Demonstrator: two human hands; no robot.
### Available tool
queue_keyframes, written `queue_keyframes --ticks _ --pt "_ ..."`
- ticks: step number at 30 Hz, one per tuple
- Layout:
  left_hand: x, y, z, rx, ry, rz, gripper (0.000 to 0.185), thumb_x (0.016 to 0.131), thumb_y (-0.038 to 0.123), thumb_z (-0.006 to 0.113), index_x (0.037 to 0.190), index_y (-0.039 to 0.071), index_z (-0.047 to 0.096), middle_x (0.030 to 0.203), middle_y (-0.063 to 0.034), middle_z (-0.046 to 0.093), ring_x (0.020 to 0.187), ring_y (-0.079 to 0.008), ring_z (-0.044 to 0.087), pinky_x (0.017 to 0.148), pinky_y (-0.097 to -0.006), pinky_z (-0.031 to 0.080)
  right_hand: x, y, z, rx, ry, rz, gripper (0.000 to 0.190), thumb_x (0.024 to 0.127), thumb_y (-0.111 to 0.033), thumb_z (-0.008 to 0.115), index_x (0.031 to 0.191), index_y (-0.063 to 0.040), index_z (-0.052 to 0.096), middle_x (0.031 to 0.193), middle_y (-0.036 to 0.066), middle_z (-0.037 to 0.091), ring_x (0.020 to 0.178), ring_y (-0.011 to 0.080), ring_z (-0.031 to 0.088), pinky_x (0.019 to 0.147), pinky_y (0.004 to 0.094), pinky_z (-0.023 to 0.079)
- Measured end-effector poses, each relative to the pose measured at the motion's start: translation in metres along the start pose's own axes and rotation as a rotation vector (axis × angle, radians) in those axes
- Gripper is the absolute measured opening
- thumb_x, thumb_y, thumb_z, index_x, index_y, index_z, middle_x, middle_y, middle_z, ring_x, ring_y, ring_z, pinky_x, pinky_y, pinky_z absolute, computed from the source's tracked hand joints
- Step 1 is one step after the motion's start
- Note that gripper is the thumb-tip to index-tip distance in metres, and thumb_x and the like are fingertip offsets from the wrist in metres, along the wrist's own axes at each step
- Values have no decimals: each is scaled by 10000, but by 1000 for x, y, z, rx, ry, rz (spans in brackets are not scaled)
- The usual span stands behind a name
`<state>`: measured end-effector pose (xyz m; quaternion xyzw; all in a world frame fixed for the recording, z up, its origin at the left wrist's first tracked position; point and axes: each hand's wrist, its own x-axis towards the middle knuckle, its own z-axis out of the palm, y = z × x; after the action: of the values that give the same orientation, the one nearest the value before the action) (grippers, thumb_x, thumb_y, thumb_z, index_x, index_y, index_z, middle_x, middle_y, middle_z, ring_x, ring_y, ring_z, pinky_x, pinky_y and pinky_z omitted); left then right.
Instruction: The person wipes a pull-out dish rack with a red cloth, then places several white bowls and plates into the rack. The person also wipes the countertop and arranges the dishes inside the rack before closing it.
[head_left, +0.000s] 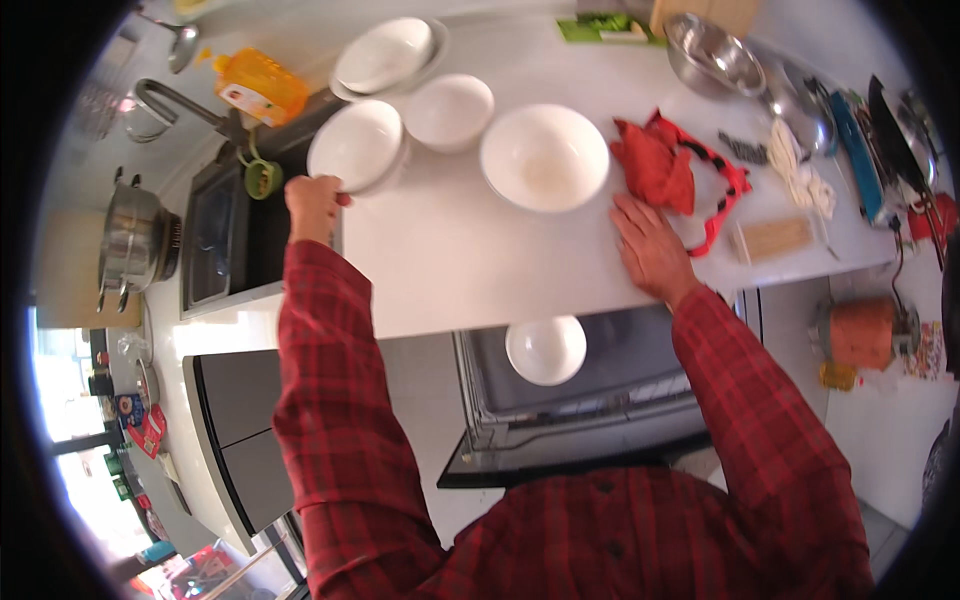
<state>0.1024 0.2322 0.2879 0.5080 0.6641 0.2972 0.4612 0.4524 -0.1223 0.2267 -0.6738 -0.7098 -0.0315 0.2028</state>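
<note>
My left hand (313, 201), its fingers curled, is at the counter edge beside the sink (232, 288). It is by the near rim of a white bowl (356, 144); whether it grips anything is hidden. A small red bit shows at its fingers. My right hand (646, 246) lies flat on the white countertop (480, 262), fingers stretched out, just below a crumpled red cloth (654, 169) with a strap. Between my hands stands a large white bowl (545, 157). Another white bowl (450, 111) is behind it to the left. A smaller white bowl (546, 350) sits in the pulled-out drawer (630, 360) below.
Stacked white dishes (390, 56) and an orange soap bottle (262, 86) stand near the faucet (180, 105). Metal bowls (712, 58), a white cloth (799, 169) and a box of wooden sticks (776, 238) lie right. The drawer juts out before my body.
</note>
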Motion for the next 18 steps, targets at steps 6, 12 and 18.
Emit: queue_keyframes --ticks 6,12,18 --pt "2 8 -5 -37 17 -19 97 805 63 620 751 9 561 556 -111 543 408 -159 453 377 -311 295 1 -1 -3 -24 28 -9 407 872 -123 540 1254 16 528 1378 162 483 1309 318 416 1109 426 340" --pt "-27 18 -6 -142 87 56 86 830 61 636 797 7 579 581 -88 548 421 -141 453 381 -278 303 1 -2 -3 -25 42 -17 398 866 -105 547 1243 19 528 1365 155 488 1304 315 419 1103 421 354" --pt "-122 3 -42 -238 31 231 118 848 64 634 937 -12 615 604 -49 531 415 -81 398 374 -236 252 -2 -1 -4 32 -10 34 430 877 -100 546 1289 21 522 1428 174 448 1336 337 400 1116 431 332"
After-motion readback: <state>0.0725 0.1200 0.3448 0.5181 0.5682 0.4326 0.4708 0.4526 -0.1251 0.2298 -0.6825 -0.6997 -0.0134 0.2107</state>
